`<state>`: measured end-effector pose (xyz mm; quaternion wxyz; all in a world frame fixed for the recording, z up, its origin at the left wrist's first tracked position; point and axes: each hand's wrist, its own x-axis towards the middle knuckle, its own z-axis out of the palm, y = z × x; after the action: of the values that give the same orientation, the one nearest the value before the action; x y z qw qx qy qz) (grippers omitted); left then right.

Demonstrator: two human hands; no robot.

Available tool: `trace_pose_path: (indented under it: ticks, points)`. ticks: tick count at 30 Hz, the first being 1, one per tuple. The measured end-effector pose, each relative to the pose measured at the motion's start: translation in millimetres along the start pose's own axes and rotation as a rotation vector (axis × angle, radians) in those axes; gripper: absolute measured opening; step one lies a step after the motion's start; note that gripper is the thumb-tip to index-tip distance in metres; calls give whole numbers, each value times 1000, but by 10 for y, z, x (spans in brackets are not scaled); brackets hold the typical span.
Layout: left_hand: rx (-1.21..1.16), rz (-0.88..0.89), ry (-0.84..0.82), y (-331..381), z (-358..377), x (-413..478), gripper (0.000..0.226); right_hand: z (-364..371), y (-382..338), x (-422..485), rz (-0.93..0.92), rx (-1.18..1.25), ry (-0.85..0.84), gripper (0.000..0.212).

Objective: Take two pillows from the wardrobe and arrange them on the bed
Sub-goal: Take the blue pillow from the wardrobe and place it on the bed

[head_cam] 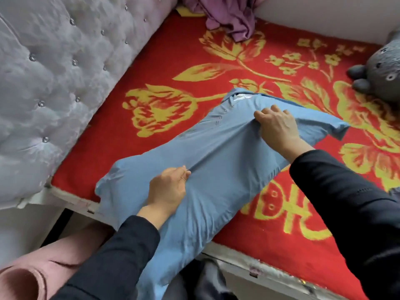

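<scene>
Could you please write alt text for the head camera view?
Both hands, left and right, pinch the cover of a light blue pillow lying diagonally on a red, yellow-flowered bedspread, overhanging its near edge.

A pillow [216,161] lies slantwise on the bed [173,61], its near end hanging over the bed's front edge. The left hand [167,189] rests on its near part, the right hand [276,126] on its far part. The headboard [54,72] stands to the left. Crumpled cloth [229,16] lies at the far side, a plush toy [378,68] at the right edge, a rolled mat [43,269] below left, off the bed.
</scene>
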<state>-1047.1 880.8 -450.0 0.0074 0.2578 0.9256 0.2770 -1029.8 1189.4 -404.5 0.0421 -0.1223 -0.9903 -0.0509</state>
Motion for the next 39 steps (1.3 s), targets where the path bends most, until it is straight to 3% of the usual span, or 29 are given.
trace_pose_path:
  ticks: [6, 11, 13, 16, 19, 22, 27, 32, 39]
  points:
    - [25, -104, -462, -19, 892, -66, 24, 777, 223, -169, 30, -2, -187, 22]
    - [-55, -112, -710, -46, 1292, -46, 20, 1174, 337, -538, 188, 49, -293, 11]
    - [-70, -100, -699, -53, 1335, 24, 18, 1236, 215, -607, 269, 165, -288, 15]
    - [-114, -111, -534, -90, 1318, 225, 18, 1306, -105, -784, 521, 399, -277, 26]
    - [-100, -203, -461, -266, 1263, 514, 43, 1412, -491, -1091, 814, 557, -297, 58]
    - [-44, -229, -510, -550, 1236, 782, 69, 1510, -852, -1339, 1145, 694, -226, 88]
    - [-2, -341, -617, -1051, 1228, 1017, 102, 1610, -1263, -1577, 1563, 944, -167, 109]
    - [-52, -411, -758, -1312, 1259, 1106, 114, 1657, -1406, -1638, 1556, 1041, -248, 106]
    - [-143, -408, -706, -1312, 1246, 1180, 108, 1573, -1383, -1464, 1638, 1078, -243, 110]
